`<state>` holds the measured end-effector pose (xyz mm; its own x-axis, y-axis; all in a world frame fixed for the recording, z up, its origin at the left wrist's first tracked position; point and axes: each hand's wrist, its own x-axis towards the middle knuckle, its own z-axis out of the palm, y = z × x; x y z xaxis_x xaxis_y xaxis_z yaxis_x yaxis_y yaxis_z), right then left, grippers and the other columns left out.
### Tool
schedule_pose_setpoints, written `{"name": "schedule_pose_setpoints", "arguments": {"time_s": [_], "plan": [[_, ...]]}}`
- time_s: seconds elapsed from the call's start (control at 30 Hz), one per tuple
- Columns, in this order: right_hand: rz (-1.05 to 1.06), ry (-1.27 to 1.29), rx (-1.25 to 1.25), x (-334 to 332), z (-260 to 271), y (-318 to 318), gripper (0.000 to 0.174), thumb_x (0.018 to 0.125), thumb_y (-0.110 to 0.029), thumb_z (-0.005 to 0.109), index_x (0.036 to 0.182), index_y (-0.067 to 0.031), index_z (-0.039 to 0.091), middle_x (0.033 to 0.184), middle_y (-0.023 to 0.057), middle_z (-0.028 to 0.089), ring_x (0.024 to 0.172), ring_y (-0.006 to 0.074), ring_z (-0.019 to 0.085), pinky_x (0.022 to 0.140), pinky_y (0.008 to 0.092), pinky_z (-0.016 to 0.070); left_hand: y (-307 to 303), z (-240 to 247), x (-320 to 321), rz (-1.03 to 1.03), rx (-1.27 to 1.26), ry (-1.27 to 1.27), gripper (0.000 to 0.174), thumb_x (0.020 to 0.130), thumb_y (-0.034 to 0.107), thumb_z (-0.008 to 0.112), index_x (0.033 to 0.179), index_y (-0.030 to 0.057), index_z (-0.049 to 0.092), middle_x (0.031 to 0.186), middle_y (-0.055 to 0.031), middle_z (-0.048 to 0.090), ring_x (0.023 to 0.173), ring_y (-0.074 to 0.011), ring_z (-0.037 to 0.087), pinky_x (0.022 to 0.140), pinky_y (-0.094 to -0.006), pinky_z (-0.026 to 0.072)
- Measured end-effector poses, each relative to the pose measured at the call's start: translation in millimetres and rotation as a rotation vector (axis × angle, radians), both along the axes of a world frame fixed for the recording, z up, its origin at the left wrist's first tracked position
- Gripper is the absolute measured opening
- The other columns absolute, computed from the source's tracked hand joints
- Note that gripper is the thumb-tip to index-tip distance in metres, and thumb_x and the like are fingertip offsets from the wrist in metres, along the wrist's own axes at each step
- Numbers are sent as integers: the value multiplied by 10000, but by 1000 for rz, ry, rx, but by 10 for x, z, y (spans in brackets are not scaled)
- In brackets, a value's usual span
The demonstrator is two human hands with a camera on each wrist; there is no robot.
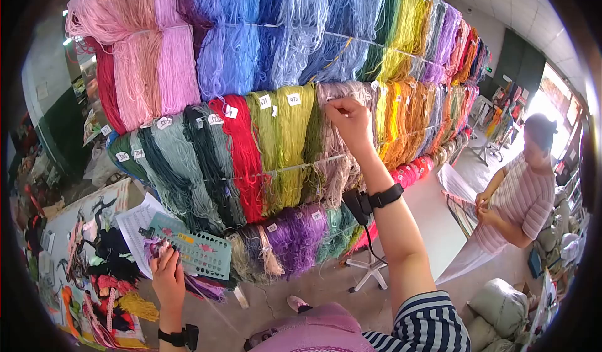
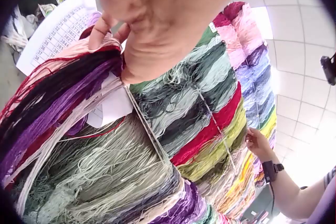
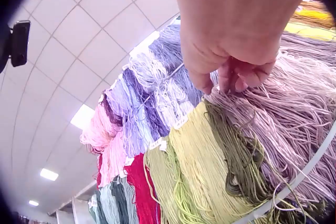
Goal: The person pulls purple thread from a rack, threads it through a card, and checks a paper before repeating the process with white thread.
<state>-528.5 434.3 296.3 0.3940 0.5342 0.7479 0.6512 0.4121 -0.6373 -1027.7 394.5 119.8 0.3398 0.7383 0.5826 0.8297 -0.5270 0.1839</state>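
Note:
My right hand point(image 1: 352, 125) is raised to the top of a pale mauve hank of thread point(image 1: 337, 176) on the middle row of the rack. In the right wrist view, curled fingers point(image 3: 239, 76) pinch some of its strands. Low on the left, my left hand point(image 1: 168, 282) grips a bundle of loose threads point(image 2: 63, 98) in purple, black, red and pale pink. Against that hand lie a grey-green card with rows of holes point(image 1: 216, 265) and printed sheets point(image 1: 133, 231); the left palm is partly hidden.
Hanks in many colours hang in tiers, tied by a white cord point(image 3: 315, 163), some with number tags point(image 1: 293, 100). A table with thread piles point(image 1: 128, 305) stands at left. Another person point(image 1: 530, 189) stands at right by a white table point(image 1: 433, 217), with stuffed sacks point(image 1: 498, 305) nearby.

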Motion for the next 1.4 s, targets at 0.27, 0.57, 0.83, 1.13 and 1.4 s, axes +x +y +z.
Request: {"name": "schedule_pose_setpoints", "arguments": {"time_s": [0.27,0.57,0.83,1.13,1.4], "plan": [[131,163,-64,102,-12,-149,167,818,-94,694,946,3,738,813,19,668,729,66,580,672,215,456,-12,14,13,15,-29,-20,332,803,44,639,1134,41,653,1226,-62,622,1073,-314,522,879,-404,482],[244,293,-135,-121,70,-529,146,860,-69,642,936,22,726,922,42,703,829,88,603,784,223,444,-37,79,35,24,-49,-33,334,803,42,632,1136,46,655,1231,-46,624,1083,-302,527,886,-388,490],[529,559,-328,-85,132,-432,236,940,-171,611,1072,16,669,944,124,707,823,174,690,732,275,577,-35,80,40,26,-41,-51,324,792,36,630,1114,34,664,1213,-62,636,1048,-311,538,884,-395,480],[403,540,-298,-49,148,-384,201,911,-171,649,1009,0,685,881,106,716,733,159,699,647,267,578,-26,71,16,25,-32,-34,331,790,41,639,1120,58,659,1212,-42,628,1067,-302,535,866,-393,501],[230,349,-149,-81,30,-700,102,901,-89,618,936,-13,677,917,75,722,855,156,697,711,251,518,-28,70,3,4,-26,-62,342,774,17,640,1113,48,666,1205,-52,631,1031,-303,538,870,-392,485]]}}
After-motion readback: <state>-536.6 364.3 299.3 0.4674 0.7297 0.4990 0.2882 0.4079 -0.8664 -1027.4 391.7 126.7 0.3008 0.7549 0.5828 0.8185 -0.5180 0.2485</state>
